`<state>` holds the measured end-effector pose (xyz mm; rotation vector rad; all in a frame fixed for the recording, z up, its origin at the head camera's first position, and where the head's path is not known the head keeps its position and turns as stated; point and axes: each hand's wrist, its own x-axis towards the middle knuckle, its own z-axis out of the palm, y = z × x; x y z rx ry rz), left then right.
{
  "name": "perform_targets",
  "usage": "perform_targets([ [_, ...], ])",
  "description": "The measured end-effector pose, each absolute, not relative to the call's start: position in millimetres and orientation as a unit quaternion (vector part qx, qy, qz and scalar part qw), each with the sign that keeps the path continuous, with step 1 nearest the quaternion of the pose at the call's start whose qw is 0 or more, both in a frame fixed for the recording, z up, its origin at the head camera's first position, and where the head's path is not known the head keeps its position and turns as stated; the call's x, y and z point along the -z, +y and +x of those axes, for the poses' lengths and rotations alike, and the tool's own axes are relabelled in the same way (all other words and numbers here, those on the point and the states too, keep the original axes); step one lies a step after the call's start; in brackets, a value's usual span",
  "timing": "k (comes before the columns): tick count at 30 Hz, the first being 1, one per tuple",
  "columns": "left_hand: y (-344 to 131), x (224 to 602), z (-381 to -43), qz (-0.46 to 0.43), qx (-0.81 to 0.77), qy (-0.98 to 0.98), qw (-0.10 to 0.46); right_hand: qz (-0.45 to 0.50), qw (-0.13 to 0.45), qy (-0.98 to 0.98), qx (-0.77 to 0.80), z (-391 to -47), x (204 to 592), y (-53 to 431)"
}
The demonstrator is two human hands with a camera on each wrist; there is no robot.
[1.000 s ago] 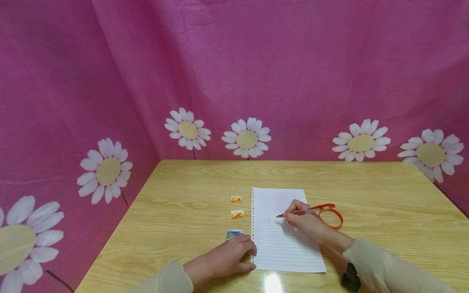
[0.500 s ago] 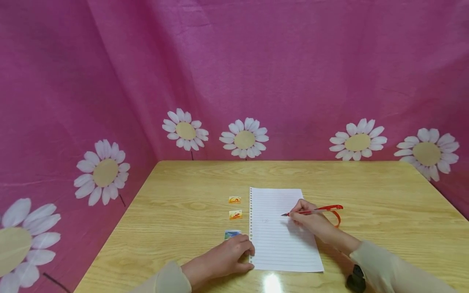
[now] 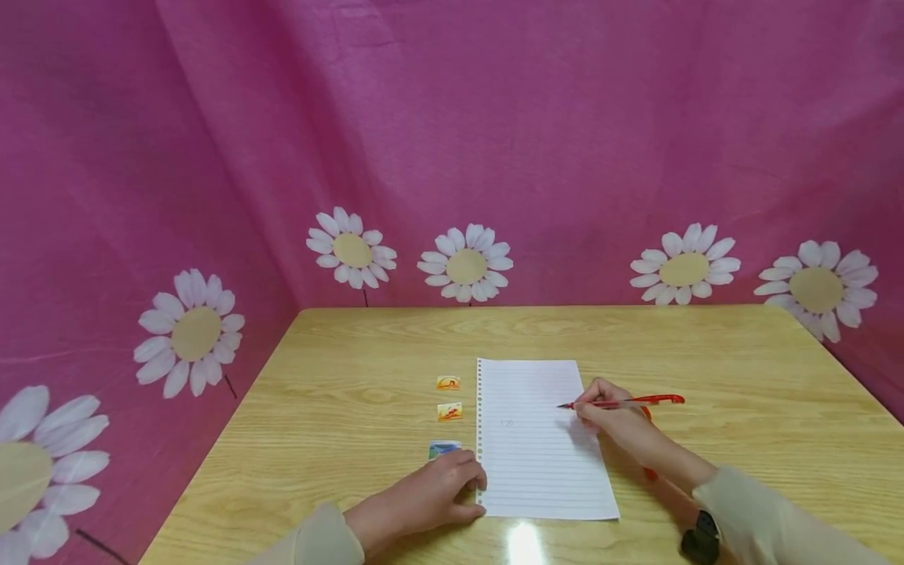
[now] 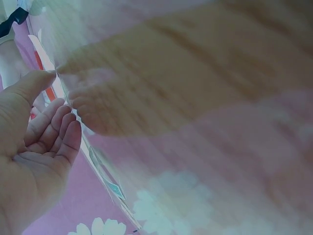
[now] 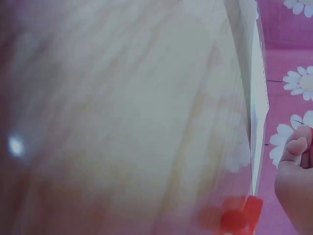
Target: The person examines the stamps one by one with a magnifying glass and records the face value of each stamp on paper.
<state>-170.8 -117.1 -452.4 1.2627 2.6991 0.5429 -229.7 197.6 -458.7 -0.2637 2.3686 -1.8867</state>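
A sheet of lined loose-leaf paper point(image 3: 540, 479) lies on the wooden table, with a small faint mark like "1:20" written near its left side. My right hand point(image 3: 616, 414) pinches a red pen point(image 3: 660, 399), its tip over the paper's right half and pointing left. In the left wrist view, my left hand point(image 4: 49, 132) has loosely bent fingers, with fingertips at the table surface. The head view shows that left hand point(image 3: 445, 488) at the paper's punched left edge, partly hiding a blue-green picture stamp point(image 3: 444, 448). Two orange-yellow picture stamps point(image 3: 450, 412) lie in a column beyond it.
A red ring point(image 3: 650, 474) lies right of the paper, mostly hidden by my right forearm; red also shows low in the right wrist view. A black device point(image 3: 701, 538) hangs under my right wrist. Pink flowered cloth point(image 3: 424, 118) encloses the table's back and left.
My right hand has moved right with the pen, away from the written mark, and now covers most of the red ring. My left hand stays at the paper's edge.
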Motion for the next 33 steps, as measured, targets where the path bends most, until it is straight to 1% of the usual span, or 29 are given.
perform_targets([
  [12,-117,451,-169,0.416,-0.182,0.89,0.045,-0.088,0.05,0.759,0.643,-226,456,218],
  [17,-117,450,-169,0.417,-0.183,0.889,0.046,-0.104,0.043,0.729,0.675,-224,459,226],
  [21,-117,450,-169,0.418,-0.185,0.888,0.048,-0.091,0.042,0.699,0.708,-223,461,232],
  [27,-116,451,-170,0.414,-0.185,0.89,0.055,-0.068,0.044,0.71,0.7,-221,460,244],
  [33,-117,451,-170,0.414,-0.191,0.888,0.061,-0.072,0.024,0.719,0.691,-219,460,254],
])
